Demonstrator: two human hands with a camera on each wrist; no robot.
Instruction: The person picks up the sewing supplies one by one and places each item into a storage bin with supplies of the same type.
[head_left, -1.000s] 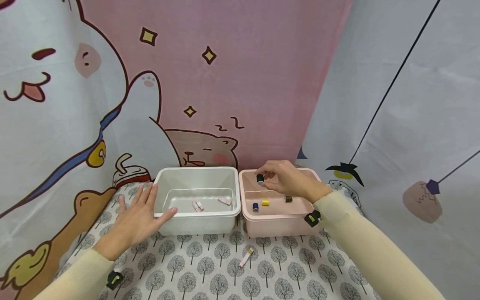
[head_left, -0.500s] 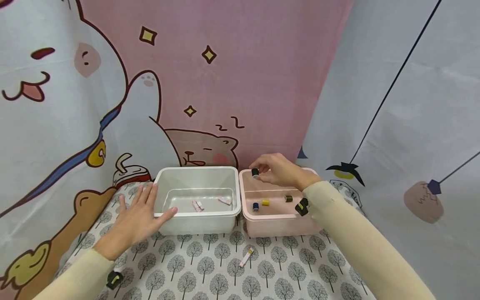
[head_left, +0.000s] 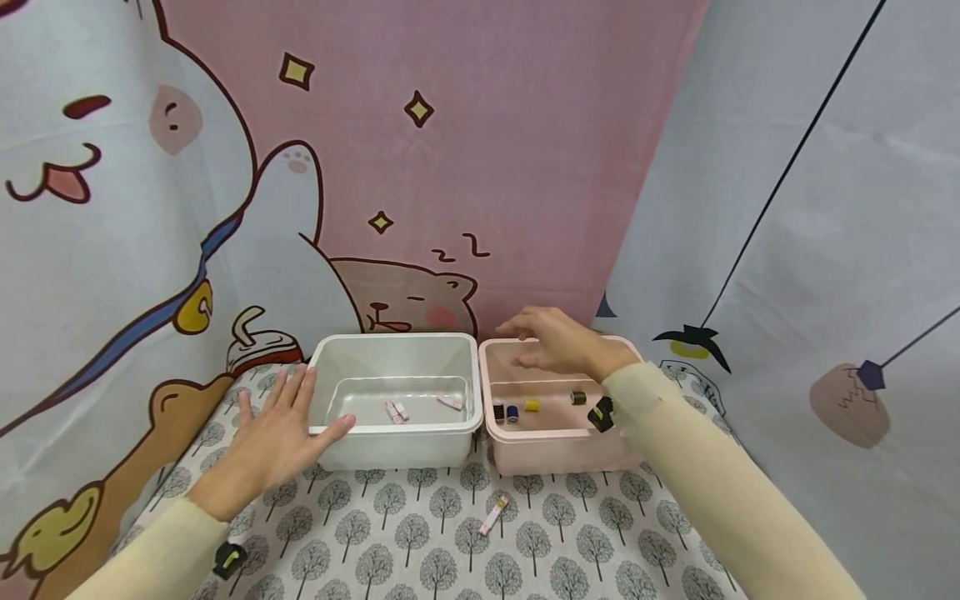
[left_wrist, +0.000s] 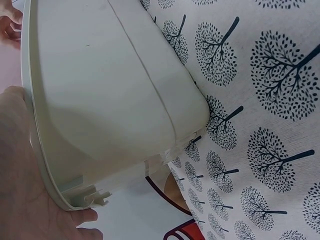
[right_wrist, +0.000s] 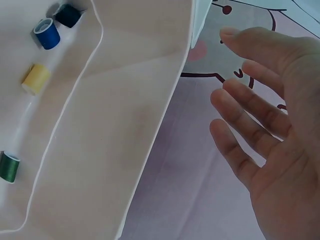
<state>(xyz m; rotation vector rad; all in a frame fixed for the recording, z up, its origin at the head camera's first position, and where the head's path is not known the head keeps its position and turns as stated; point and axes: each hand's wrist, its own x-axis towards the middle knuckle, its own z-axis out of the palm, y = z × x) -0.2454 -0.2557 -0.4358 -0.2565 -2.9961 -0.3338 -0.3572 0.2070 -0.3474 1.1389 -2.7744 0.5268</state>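
My right hand (head_left: 553,340) hovers over the pink bin (head_left: 562,439) with fingers apart and nothing between them. Inside that bin lie a black thread spool (head_left: 498,410), a blue thread spool (head_left: 512,413), a yellow thread spool (head_left: 532,406) and a dark green thread spool (head_left: 578,397). In the right wrist view the black spool (right_wrist: 68,15) sits near the blue spool (right_wrist: 47,34). My left hand (head_left: 279,433) rests with spread fingers on the left rim of the white bin (head_left: 397,448). Several small pink-and-white pieces (head_left: 396,412) lie in the white bin.
One pink-and-white strip with a yellowish end (head_left: 492,515) lies on the tree-print cloth (head_left: 408,533) in front of the bins. The two bins stand side by side. A cartoon-print curtain (head_left: 525,167) hangs close behind them.
My right hand moved slightly left and back with the black spool, then let it go. The spool dropped into the pink bin beside the blue one. My left hand stayed still.
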